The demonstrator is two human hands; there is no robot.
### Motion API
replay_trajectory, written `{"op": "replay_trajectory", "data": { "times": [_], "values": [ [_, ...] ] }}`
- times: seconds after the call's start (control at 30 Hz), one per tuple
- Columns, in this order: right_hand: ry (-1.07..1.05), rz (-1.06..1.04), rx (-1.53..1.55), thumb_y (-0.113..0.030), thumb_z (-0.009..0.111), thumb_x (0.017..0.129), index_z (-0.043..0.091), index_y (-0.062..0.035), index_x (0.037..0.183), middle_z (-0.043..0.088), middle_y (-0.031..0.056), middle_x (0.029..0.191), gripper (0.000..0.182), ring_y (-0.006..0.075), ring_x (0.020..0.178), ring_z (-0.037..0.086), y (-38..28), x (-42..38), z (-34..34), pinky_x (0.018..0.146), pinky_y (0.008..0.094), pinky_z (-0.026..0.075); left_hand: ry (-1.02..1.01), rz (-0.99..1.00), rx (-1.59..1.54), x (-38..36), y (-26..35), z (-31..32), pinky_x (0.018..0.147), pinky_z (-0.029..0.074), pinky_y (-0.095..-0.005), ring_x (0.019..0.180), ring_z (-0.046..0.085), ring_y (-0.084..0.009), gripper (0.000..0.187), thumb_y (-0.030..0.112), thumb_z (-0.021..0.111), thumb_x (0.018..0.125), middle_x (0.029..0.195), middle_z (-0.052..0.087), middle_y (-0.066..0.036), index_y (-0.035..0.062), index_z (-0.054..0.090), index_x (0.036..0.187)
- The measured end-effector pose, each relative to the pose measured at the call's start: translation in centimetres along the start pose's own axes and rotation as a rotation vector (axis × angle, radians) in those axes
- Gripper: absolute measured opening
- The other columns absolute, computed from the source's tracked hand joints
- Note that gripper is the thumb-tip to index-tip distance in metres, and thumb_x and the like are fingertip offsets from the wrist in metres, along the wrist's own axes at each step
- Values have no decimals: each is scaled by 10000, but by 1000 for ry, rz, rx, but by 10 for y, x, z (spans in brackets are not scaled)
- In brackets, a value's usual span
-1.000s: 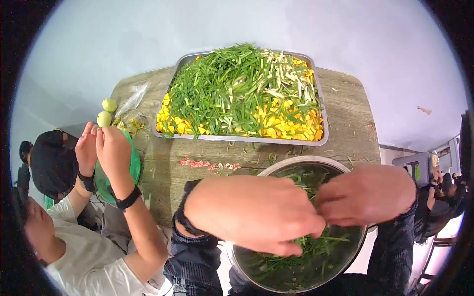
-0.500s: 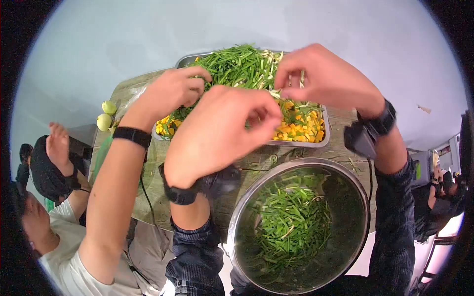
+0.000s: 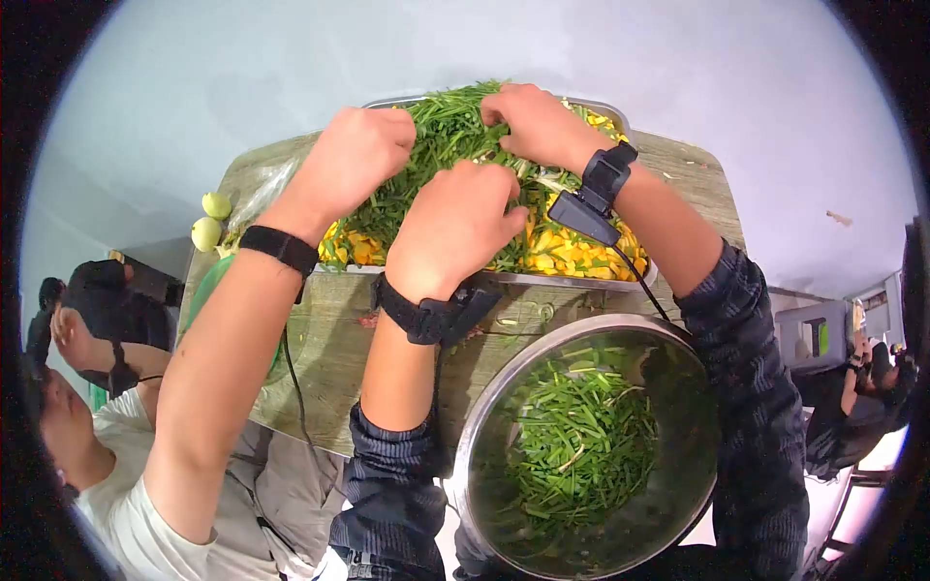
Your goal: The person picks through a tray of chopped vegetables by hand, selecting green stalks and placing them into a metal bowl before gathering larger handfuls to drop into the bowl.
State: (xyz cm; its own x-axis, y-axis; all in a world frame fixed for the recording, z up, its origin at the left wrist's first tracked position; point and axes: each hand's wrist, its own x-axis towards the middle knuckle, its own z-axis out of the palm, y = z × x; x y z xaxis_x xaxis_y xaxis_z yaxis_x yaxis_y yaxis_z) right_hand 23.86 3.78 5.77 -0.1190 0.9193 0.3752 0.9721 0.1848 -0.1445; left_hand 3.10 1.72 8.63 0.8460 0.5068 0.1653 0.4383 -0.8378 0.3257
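My left hand (image 3: pixel 455 228) reaches over the front of a metal tray (image 3: pixel 581 282), its fingers curled down at the chopped garlic chives (image 3: pixel 450 121); what lies under its fingertips is hidden. Farther back, my right hand (image 3: pixel 542 126) has its fingers bent into the right side of the chive heap, closed around some of it. Yellow chopped pieces (image 3: pixel 581 254) lie in the tray beside and beneath the greens. Nearer to me, a steel bowl (image 3: pixel 688 504) holds more cut chives (image 3: pixel 581 445).
A co-worker's hand (image 3: pixel 358 160) dips into the tray's left side, close to my left hand. Two pale green round fruits or vegetables (image 3: pixel 206 233) and a clear plastic bag (image 3: pixel 266 198) are at the table's left. A cable (image 3: pixel 639 281) trails from my right wrist band.
My right hand has moved left and in onto the chive heap. My left hand has shifted right and away from me. The greens are bunched differently, exposing yellow pieces at the back right.
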Motion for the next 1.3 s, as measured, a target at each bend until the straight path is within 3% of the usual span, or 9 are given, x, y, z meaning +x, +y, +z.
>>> {"op": "replay_trajectory", "data": {
  "times": [0.17, 0.23, 0.33, 0.47, 0.5, 0.67, 0.97, 1.03, 1.3],
  "values": [
    [-11, 115, 147, -46, 730, 759, 719, -39, 864, 709, 150, 849, 106, 351, 865, 695, 8, -1, 1, 799, 449, 559, 41, 13, 5, 1, -8, 3, 775, 567, -481, 831, 708, -394, 181, 177, 730, 826, 851, 717, -217, 1, 722, 870],
    [-11, 105, 126, -53, 730, 766, 720, -47, 909, 708, 153, 901, 143, 355, 908, 690, 10, -2, -5, 827, 449, 557, 53, 28, -36, 0, -9, 1, 746, 561, -525, 793, 690, -429, 192, 173, 735, 807, 798, 689, -236, -10, 690, 773],
    [15, 78, 56, -66, 732, 778, 715, -64, 998, 698, 158, 1012, 220, 364, 989, 673, 8, -5, -7, 875, 453, 548, 19, -32, 28, -1, -13, -6, 780, 569, -459, 846, 720, -365, 182, 175, 705, 847, 873, 738, -193, 19, 745, 932],
    [-43, 95, -6, -82, 736, 786, 688, -80, 1115, 655, 162, 1162, 333, 376, 1095, 635, 3, -7, -6, 934, 460, 529, 431, -221, 264, 7, -29, -2, 788, 562, -475, 917, 694, -348, 193, 207, 717, 847, 929, 712, -155, 58, 725, 969],
    [-42, 95, -7, -82, 736, 786, 688, -80, 1115, 655, 162, 1162, 333, 376, 1095, 635, 1, -7, -6, 934, 460, 529, 588, -272, 357, 9, -35, 3, 794, 560, -478, 944, 681, -343, 202, 218, 722, 847, 950, 694, -143, 75, 718, 990],
    [2, 62, 2, -70, 723, 776, 717, -42, 999, 720, 159, 972, 224, 362, 934, 694, 5, -5, -1, 853, 450, 565, 553, -326, 414, 16, -64, 26, 791, 557, -483, 938, 674, -350, 198, 207, 742, 830, 955, 675, -144, 86, 721, 986],
    [32, 139, 133, -90, 725, 765, 726, -23, 924, 730, 150, 857, 173, 316, 814, 714, 5, -4, -18, 778, 407, 567, 561, -226, 9, 15, -75, 5, 737, 574, -437, 830, 719, -360, 145, 96, 726, 803, 886, 733, -177, 28, 754, 928],
    [22, 137, 138, -98, 729, 769, 733, -26, 938, 732, 153, 870, 184, 315, 826, 715, 6, -4, -21, 786, 407, 567, 576, -254, -121, 13, -74, -1, 735, 569, -369, 798, 739, -268, 197, 130, 751, 839, 865, 748, -168, 20, 753, 1002],
    [31, 69, 138, -140, 758, 779, 759, -40, 1009, 730, 174, 992, 251, 339, 925, 702, 5, -10, -16, 844, 422, 559, 547, -172, -525, 7, -52, -22, 719, 563, -301, 771, 711, -145, 203, 132, 778, 859, 846, 757, -90, -8, 749, 1003]
  ]
}}
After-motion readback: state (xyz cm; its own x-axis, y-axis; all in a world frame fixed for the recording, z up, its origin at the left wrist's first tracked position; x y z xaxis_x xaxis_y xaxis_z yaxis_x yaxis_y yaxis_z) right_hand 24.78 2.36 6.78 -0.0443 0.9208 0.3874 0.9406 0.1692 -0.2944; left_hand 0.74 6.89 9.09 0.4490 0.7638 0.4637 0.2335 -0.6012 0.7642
